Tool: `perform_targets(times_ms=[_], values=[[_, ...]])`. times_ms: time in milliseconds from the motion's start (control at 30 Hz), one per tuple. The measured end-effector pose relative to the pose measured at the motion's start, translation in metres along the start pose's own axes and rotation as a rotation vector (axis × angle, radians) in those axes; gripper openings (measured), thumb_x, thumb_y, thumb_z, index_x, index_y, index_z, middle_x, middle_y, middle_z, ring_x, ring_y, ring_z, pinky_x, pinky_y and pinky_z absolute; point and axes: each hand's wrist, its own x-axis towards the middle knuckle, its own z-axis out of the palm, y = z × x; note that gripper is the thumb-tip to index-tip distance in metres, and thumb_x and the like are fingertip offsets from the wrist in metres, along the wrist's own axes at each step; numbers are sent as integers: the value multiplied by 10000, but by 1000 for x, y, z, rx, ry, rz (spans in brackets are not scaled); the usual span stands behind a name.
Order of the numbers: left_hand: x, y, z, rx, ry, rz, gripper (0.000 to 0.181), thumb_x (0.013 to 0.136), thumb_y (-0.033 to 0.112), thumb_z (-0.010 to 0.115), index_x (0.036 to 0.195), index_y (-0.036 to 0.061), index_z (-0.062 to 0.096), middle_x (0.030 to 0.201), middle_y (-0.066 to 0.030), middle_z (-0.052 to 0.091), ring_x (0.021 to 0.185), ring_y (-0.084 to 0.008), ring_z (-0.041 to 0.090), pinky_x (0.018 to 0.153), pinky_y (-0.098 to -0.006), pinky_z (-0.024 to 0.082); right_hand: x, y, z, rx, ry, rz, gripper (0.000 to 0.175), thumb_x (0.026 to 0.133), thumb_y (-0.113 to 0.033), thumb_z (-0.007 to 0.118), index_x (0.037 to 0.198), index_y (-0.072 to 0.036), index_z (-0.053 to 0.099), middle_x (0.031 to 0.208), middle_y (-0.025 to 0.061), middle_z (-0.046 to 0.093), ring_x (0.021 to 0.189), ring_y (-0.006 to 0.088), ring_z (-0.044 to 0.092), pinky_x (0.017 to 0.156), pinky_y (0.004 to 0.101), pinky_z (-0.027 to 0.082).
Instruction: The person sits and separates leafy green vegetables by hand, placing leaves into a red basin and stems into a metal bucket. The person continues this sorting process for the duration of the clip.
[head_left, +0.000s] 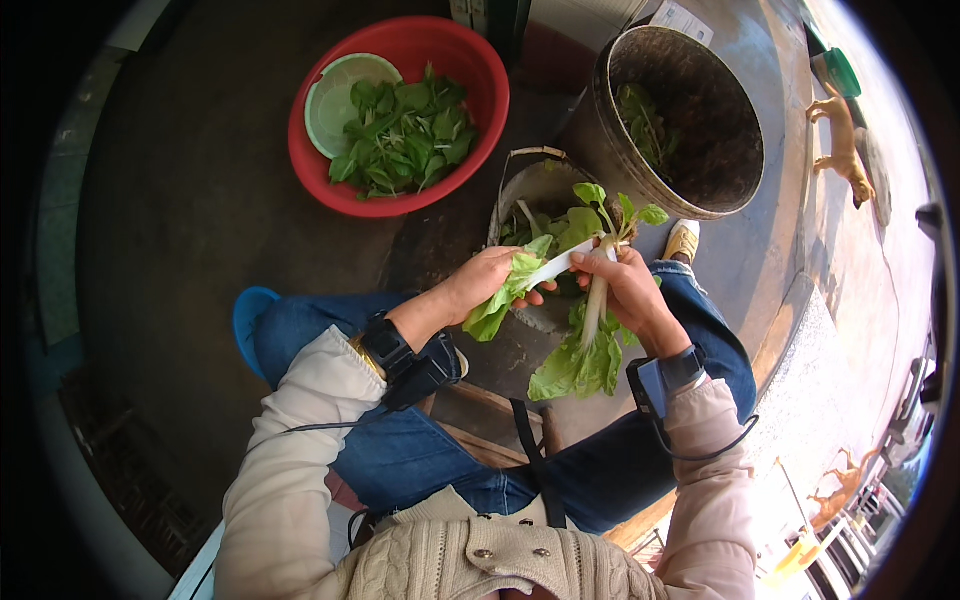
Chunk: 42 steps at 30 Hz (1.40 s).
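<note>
My right hand (626, 285) grips a leafy green plant (596, 307) by its pale stalk, with its larger leaves hanging down and small leaves sticking up past the thumb. A single leaf (499, 300) with a wide white stem is held in my left hand (487, 277). That white stem (562, 262) reaches across to my right thumb; whether it is still joined to the plant I cannot tell. Both hands are above a worn bucket (544, 322) with a wire handle, and leaves (551, 225) lie inside it, partly hidden by the hands.
Beyond the bucket stands a red basin (300, 150) holding loose green leaves (409, 135) and a pale green colander (330, 105). A tall stained bin (712, 112) with some leaves is at the right. Two dogs are outside, one dog (841, 135) near a green container (838, 73).
</note>
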Motion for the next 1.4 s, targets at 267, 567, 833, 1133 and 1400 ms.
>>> perform_targets(times_ms=[267,567,833,1133,1400], values=[[2,-17,9,196,26,40,243,984,217,409,875,55,553,727,28,479,628,-74,461,576,-226,400,-1,14,11,-129,-23,-53,117,802,-68,725,898,-13,686,808,29,668,677,94,566,626,236,441],[6,-4,9,318,76,167,276,994,289,487,1070,45,591,835,22,561,753,-66,530,638,-222,444,-2,11,15,-107,-46,14,129,840,-82,701,953,-22,680,851,20,672,704,77,556,649,231,436],[4,-1,5,535,-65,104,266,976,254,520,1069,24,615,830,12,594,727,-70,519,662,-250,451,-4,7,13,-169,-193,-36,145,853,-71,667,976,5,666,863,63,694,742,90,587,671,226,455],[6,-14,19,363,176,136,234,982,186,467,1093,36,608,845,15,574,713,-66,506,652,-222,436,-3,20,25,-211,-57,-214,75,871,-54,646,896,16,648,834,72,677,691,103,596,642,234,477],[4,-15,20,443,-64,127,236,994,214,461,1093,45,593,844,22,540,769,-60,491,705,-216,414,7,10,11,292,139,-43,117,894,-22,585,1007,-6,561,998,99,640,790,154,642,664,263,552]])
